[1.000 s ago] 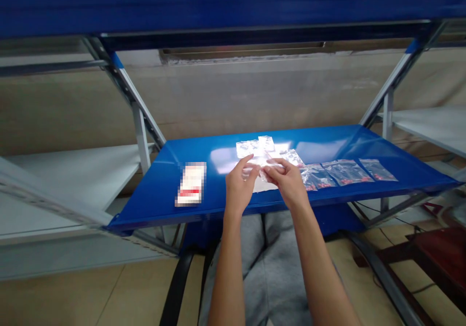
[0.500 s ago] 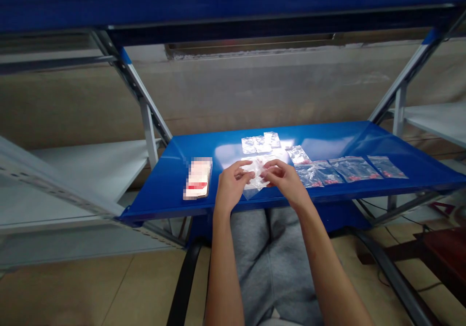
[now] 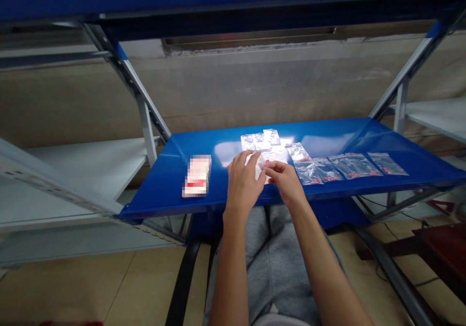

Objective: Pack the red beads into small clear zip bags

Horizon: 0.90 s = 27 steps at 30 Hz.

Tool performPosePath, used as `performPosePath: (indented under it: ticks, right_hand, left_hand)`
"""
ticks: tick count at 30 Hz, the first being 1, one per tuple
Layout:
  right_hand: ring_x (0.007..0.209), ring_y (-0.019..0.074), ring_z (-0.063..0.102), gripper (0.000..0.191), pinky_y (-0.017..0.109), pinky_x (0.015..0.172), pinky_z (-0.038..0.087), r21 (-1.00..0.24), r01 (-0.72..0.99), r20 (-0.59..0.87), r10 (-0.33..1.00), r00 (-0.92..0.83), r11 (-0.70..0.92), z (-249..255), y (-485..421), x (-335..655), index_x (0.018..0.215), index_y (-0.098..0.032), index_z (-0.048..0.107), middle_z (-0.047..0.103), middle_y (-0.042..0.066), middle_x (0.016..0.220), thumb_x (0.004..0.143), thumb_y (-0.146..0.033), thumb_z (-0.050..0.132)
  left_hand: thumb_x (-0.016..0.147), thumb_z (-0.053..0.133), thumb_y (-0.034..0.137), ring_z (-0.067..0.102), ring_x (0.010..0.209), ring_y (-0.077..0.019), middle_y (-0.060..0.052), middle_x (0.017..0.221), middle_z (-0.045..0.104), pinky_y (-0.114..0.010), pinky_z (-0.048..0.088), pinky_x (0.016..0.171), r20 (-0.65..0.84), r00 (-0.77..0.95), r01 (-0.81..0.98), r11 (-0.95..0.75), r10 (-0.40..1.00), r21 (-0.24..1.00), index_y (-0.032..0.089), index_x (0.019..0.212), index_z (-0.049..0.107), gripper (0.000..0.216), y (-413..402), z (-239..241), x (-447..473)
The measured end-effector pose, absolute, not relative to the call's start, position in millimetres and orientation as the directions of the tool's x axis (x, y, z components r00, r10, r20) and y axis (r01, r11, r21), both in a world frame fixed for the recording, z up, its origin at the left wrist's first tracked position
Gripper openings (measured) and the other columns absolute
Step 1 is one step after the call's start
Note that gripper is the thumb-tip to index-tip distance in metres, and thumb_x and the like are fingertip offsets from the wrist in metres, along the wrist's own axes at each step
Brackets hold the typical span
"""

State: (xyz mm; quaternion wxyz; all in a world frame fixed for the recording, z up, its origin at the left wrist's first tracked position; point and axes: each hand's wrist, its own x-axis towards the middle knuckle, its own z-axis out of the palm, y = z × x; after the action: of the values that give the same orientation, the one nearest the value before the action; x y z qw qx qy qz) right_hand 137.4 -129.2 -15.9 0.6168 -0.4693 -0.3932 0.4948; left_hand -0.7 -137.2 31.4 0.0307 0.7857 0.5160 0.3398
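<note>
Both hands meet over the front middle of a blue metal shelf (image 3: 167,180). My left hand (image 3: 244,183) and my right hand (image 3: 286,180) pinch a small clear plastic bag (image 3: 262,162) between their fingertips; the bag shows a trace of red and is mostly hidden by the fingers. Behind the hands lie empty clear bags (image 3: 259,140). To the right runs a row of clear bags holding small red pieces (image 3: 329,170).
A blurred white and red flat pack (image 3: 196,174) lies on the shelf's left part. Grey shelf boards (image 3: 87,171) stand at left and right, slanted metal struts (image 3: 141,98) frame the shelf, and a blue shelf (image 3: 233,1) hangs overhead. My grey-trousered legs sit below.
My hands stayed together on the small bag, the left hand shifting right and closing over it. The view moved slightly.
</note>
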Motion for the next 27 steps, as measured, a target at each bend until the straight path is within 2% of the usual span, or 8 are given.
performPosePath:
  ticks: [3,7,15,27]
  right_hand:
    - [0.065,0.013,0.056,0.032,0.025,0.055,0.039,-0.951,-0.306,-0.028,0.981,0.191,0.032,-18.3,-127.8,135.1,0.077,-0.021,0.076,0.07,0.002,0.077,0.062,-0.045,0.089]
    - [0.064,0.0139,0.056,0.035,0.026,0.055,0.039,-0.942,-0.336,-0.057,0.985,0.161,0.0,-15.3,-128.6,134.6,0.074,-0.021,0.075,0.07,0.002,0.073,0.057,-0.047,0.092]
    - [0.06,0.0134,0.052,0.037,0.026,0.054,0.037,-0.944,-0.328,-0.036,0.989,0.141,0.013,-12.4,-128.9,133.9,0.07,-0.021,0.073,0.065,0.0,0.065,0.054,-0.048,0.093]
    - [0.066,0.0145,0.056,0.034,0.027,0.056,0.04,-0.941,-0.34,-0.025,0.994,0.109,0.014,-5.4,-132.8,131.6,0.072,-0.023,0.071,0.066,-0.001,0.071,0.058,-0.046,0.092]
  left_hand:
    - [0.086,0.069,0.019,0.051,0.14,-0.031,-0.011,0.146,0.059,-0.047,0.042,0.117,0.457,0.318,0.771,-0.508,0.83,0.385,0.024,0.144,0.054,0.06,-135.6,25.5,1.7]
    - [0.085,0.073,0.028,0.053,0.137,-0.034,-0.015,0.143,0.06,-0.05,0.044,0.114,0.451,0.284,0.783,-0.476,0.846,0.401,0.021,0.15,0.046,0.071,-130.6,16.8,0.3]
    - [0.083,0.076,0.035,0.058,0.128,-0.034,-0.012,0.135,0.066,-0.048,0.046,0.109,0.437,0.207,0.799,-0.409,0.875,0.44,0.023,0.14,0.056,0.062,-130.8,16.8,2.3]
    - [0.086,0.074,0.034,0.058,0.129,-0.0326,-0.011,0.136,0.065,-0.045,0.045,0.107,0.432,0.225,0.802,-0.418,0.873,0.427,0.025,0.141,0.056,0.059,-130.1,13.4,0.8]
